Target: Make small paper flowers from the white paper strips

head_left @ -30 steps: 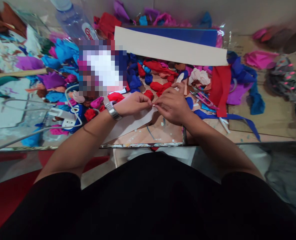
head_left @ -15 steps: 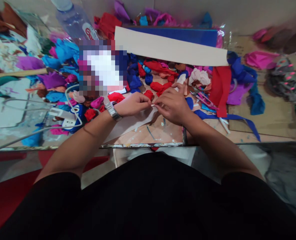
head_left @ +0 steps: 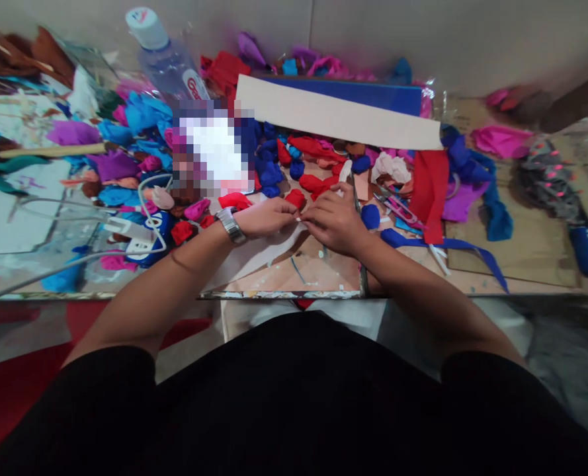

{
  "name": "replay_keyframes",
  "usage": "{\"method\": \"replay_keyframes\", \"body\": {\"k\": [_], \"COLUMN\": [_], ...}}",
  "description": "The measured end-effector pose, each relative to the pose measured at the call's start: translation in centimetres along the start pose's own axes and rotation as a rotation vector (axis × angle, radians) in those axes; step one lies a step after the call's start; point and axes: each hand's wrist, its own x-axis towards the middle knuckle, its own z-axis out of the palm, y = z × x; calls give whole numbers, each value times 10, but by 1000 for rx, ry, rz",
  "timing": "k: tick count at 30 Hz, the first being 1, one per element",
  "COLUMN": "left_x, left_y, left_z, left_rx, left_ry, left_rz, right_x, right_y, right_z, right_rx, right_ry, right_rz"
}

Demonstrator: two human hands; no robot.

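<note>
My left hand point(head_left: 270, 217), with a metal watch on its wrist, is closed in a pinch at the middle of the table. Its fingertips meet those of my right hand point(head_left: 337, 219), also pinched, over a tiny whitish piece point(head_left: 298, 220). What that piece is cannot be made out. Just behind the fingertips lies a red crumpled paper bud point(head_left: 295, 198). A white paper sheet point(head_left: 247, 261) is spread beneath my left hand. To the right of my right hand are a round blue bud point(head_left: 370, 216) and pink-handled scissors point(head_left: 401, 210).
A long cream strip point(head_left: 338, 116) lies across a blue board point(head_left: 393, 96) at the back. Crumpled coloured paper surrounds a clear bottle point(head_left: 167, 69) and a pixelated bright patch. A white cable point(head_left: 85, 258) crosses the left side. Red strips point(head_left: 428, 198) and cardboard point(head_left: 512, 248) lie right.
The view has shifted, so the table's back sits lower in the picture. Both hands stay together, pinching at nearly the same spot, with the fingertips slightly shifted.
</note>
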Motion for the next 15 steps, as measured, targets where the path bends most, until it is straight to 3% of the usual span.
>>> {"method": "replay_keyframes", "body": {"k": [10, 15], "left_x": [15, 12], "left_y": [4, -2], "left_z": [-14, -12], "left_rx": [283, 209], "left_ry": [-8, 26], "left_rz": [60, 65], "right_x": [2, 4], "right_y": [3, 1], "right_z": [6, 7], "right_rx": [-39, -34], "right_ry": [16, 7], "right_rz": [-5, 21]}}
